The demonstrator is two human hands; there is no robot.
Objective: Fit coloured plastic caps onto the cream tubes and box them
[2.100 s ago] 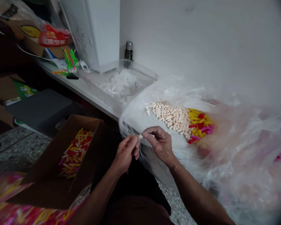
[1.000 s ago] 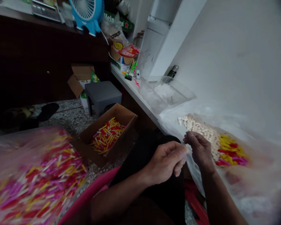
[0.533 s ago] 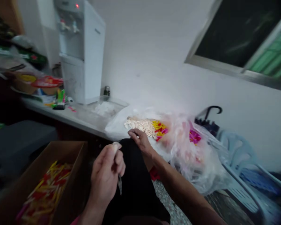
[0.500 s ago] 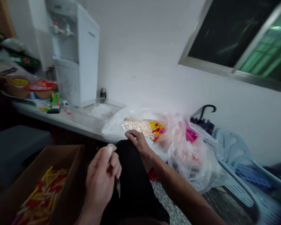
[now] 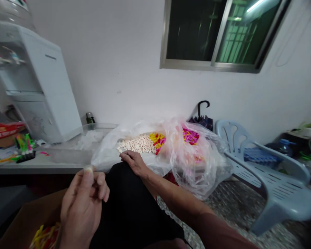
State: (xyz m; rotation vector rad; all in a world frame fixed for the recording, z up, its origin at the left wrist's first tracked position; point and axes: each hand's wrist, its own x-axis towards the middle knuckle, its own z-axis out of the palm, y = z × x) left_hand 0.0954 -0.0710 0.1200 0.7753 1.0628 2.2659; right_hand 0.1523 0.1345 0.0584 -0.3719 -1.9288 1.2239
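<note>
My left hand (image 5: 81, 204) is raised over the cardboard box at lower left, thumb pressed against the forefinger. Something small and whitish shows at the thumb tip; I cannot make out what it is. On my black-clad knee (image 5: 121, 173) rests my right hand (image 5: 134, 162), fingers stretched out and holding nothing. Just beyond it, small cream-white pieces (image 5: 138, 143) lie heaped on a clear plastic bag (image 5: 106, 147), beside yellow and red pieces (image 5: 157, 140). Magenta pieces (image 5: 190, 136) show farther right inside crumpled plastic (image 5: 197, 173).
The cardboard box (image 5: 23, 218) holds yellow and red sticks (image 5: 45, 237). A clear tray (image 5: 69, 155) stands on the table near the water dispenser (image 5: 52, 90), with a dark flask (image 5: 90, 118) behind. At right are an umbrella (image 5: 203, 119) and a blue plastic chair (image 5: 277, 183).
The camera view has turned to the right, so the scene sits farther left. My right hand stays on the knee, and the left keeps its pinch.
</note>
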